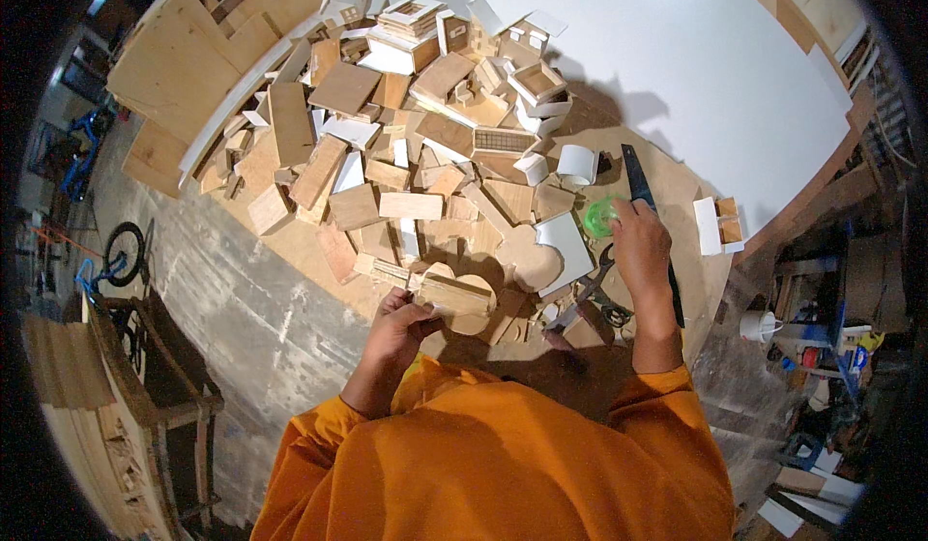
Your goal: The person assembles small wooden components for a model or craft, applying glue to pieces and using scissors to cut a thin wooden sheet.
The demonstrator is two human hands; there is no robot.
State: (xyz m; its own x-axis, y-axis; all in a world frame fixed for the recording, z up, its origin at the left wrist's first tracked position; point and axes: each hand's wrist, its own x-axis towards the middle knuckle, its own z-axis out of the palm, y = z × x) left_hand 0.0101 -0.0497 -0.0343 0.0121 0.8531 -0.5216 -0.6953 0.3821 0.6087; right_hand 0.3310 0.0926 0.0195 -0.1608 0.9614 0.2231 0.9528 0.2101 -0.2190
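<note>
Head view, plain woodwork (456,299) in left hand (398,326)

Garment, quantity 1: loose orange top (522,473), plain matte cloth without visible print, broad across the torso, shaded to brown-orange in its soft creases and brighter yellow-orange along a rumpled front fold (435,379). Sleeves, quantity 2, same orange cloth, roomy in cut: left sleeve (314,439), wrinkled, with a slack opening on the forearm; right sleeve (672,415), wide, gathered in several folds, with a plain edge below the elbow. Hands, quantity 2, both bare: left hand (398,325) and right hand (641,241), wrists likewise uncovered.
</note>
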